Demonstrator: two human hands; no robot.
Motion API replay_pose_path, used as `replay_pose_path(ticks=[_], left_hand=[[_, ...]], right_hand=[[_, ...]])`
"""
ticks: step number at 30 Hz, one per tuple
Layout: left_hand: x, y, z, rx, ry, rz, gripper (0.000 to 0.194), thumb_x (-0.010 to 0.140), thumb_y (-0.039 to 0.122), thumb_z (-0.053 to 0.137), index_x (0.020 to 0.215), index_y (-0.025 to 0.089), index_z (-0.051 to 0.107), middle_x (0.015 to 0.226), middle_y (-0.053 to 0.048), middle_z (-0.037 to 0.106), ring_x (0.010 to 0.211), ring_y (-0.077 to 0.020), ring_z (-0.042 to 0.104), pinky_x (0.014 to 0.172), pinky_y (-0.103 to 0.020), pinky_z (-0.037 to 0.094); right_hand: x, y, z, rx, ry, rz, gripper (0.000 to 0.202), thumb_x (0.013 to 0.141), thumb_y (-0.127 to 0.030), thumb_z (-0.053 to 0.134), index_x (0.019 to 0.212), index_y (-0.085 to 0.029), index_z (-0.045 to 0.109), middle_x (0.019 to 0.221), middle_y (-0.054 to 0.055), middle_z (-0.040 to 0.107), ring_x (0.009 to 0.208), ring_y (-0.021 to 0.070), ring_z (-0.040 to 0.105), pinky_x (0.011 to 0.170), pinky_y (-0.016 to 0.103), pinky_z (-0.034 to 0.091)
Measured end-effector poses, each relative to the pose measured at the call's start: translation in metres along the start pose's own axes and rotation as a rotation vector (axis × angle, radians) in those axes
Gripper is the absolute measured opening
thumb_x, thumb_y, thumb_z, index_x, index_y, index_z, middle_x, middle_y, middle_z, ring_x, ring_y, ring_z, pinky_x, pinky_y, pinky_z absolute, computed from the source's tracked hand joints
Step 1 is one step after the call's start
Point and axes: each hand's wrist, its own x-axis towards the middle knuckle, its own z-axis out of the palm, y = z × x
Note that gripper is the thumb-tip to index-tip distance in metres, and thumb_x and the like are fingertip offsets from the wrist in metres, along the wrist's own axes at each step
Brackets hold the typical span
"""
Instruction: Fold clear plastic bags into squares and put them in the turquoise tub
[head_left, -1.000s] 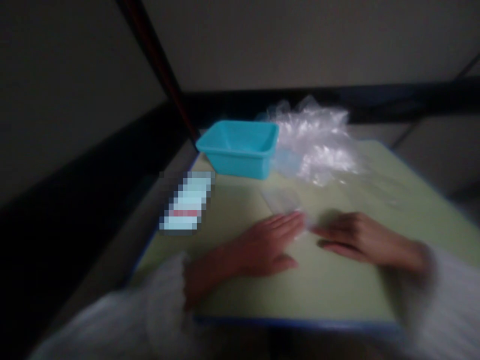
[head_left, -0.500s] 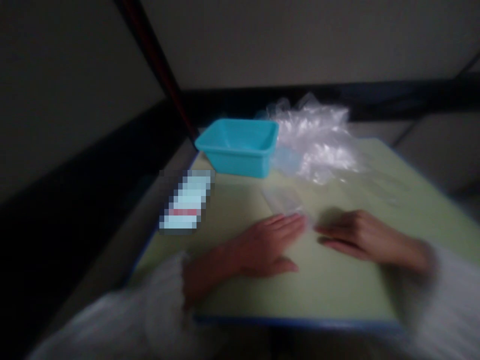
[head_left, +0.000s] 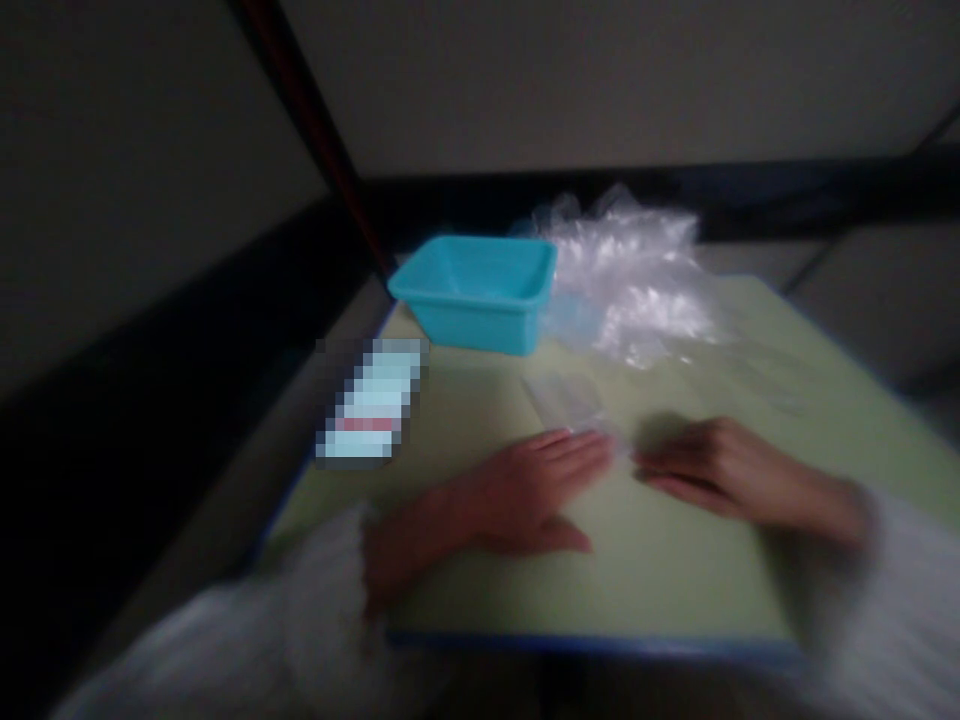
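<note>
Clear bag [head_left: 562,400] under flat left hand [head_left: 529,490]
Right hand [head_left: 712,470], apart, has narrowed its fingers, possibly pinching; cannot tell.

Table [head_left: 637,590] bare betw. L hand [head_left: 525,490] & near edge: room to pass. Gap betw. L fingertips & R hand [head_left: 712,470] narrow. Strip betw. pixelated item [head_left: 375,400] & clear bag [head_left: 562,398] free. Tub [head_left: 480,325] blocks back L; plastic heap [head_left: 645,290] just beside, blocks back ctr-R. Sleeves [head_left: 322,590] obstruct both near corners. Surface beyond R wrist open.
</note>
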Motion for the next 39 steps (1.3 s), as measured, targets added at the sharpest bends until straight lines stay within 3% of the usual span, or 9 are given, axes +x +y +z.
replay_pose_path(ticks=[4, 8, 10, 15, 24, 39], left_hand=[[-0.0012, -0.0002, 0.0001, 0.009, -0.013, 0.006, 0.075, 0.087, 0.053, 0.048, 0.144, 0.011, 0.024, 0.151, -0.015, 0.022, 0.142, -0.0252, 0.014, 0.116, -0.042, 0.015], [-0.0017, -0.0004, 0.0003, 0.011, -0.016, 0.017, 0.075, 0.088, 0.054, 0.046, 0.144, 0.01, 0.024, 0.152, -0.015, 0.021, 0.142, -0.0241, 0.013, 0.116, -0.04, 0.014], [-0.0014, -0.0006, 0.0004, 0.014, -0.02, 0.017, 0.074, 0.088, 0.054, 0.046, 0.144, 0.01, 0.025, 0.151, -0.015, 0.022, 0.142, -0.0243, 0.013, 0.116, -0.04, 0.014], [-0.0007, -0.0008, 0.0003, 0.026, -0.016, 0.019, 0.074, 0.088, 0.054, 0.047, 0.144, 0.011, 0.026, 0.151, -0.015, 0.022, 0.142, -0.0251, 0.014, 0.116, -0.041, 0.014], [-0.0006, -0.0015, 0.0009, 0.043, -0.05, -0.001, 0.079, 0.089, 0.058, 0.041, 0.145, 0.007, 0.02, 0.153, -0.015, 0.014, 0.143, -0.0237, 0.006, 0.117, -0.039, 0.01], [0.0004, 0.0014, -0.0014, 0.045, -0.058, -0.016, 0.078, 0.089, 0.058, 0.041, 0.145, 0.007, 0.022, 0.153, -0.015, 0.017, 0.143, -0.024, 0.008, 0.117, -0.039, 0.01]], right_hand=[[-0.0002, 0.0003, 0.0001, -0.022, 0.006, -0.013, 0.032, 0.097, -0.03, 0.039, 0.102, -0.016, 0.067, 0.08, 0.006, 0.073, 0.066, 0.0175, 0.067, 0.058, 0.03, 0.046], [-0.0006, -0.0004, 0.0005, -0.041, 0.101, -0.05, 0.034, 0.097, -0.03, 0.037, 0.092, -0.017, 0.069, 0.067, 0.004, 0.07, 0.058, 0.0162, 0.063, 0.055, 0.03, 0.042], [-0.0007, -0.0006, 0.0011, -0.032, 0.125, -0.042, 0.034, 0.098, -0.03, 0.036, 0.098, -0.017, 0.068, 0.067, 0.003, 0.069, 0.057, 0.0154, 0.062, 0.055, 0.029, 0.042], [-0.0011, 0.0018, 0.0056, -0.122, 0.092, -0.025, 0.039, 0.099, -0.033, 0.034, 0.116, -0.012, 0.062, 0.065, 0.005, 0.069, 0.052, 0.0167, 0.061, 0.052, 0.03, 0.038], [-0.0015, 0.0039, 0.0081, -0.118, 0.102, -0.058, 0.037, 0.099, -0.033, 0.035, 0.109, -0.015, 0.066, 0.072, 0.005, 0.072, 0.057, 0.0148, 0.063, 0.055, 0.028, 0.04], [-0.0003, 0.002, 0.0052, -0.082, 0.105, -0.082, 0.036, 0.099, -0.031, 0.035, 0.101, -0.016, 0.068, 0.068, 0.004, 0.071, 0.056, 0.0149, 0.063, 0.054, 0.028, 0.039]])
